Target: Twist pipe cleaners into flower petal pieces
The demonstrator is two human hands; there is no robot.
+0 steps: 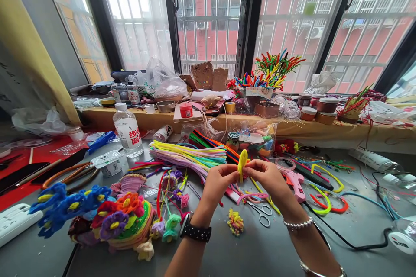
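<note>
Both hands meet above the middle of the table, pinching a yellow pipe cleaner (242, 162) bent into a narrow loop. Fingertips of my left hand (224, 175) close on its left side, and those of my right hand (261, 174) on its right. Behind them lies a thick bundle of pastel pipe cleaners (188, 156). Below the hands are a small yellow-and-pink fuzzy clump (235, 222) and scissors (261, 213), whose blades are partly covered by pink pipe cleaner pieces. A pink glue gun (294, 181) rests just right of my right hand.
Pipe-cleaner flowers (115, 220) stand at the left, near a white power strip (19, 220). A water bottle (128, 132) rises behind them. A black cord (354, 247) crosses the right side. Jars, bags and a pot of colourful stems (269, 75) crowd the windowsill.
</note>
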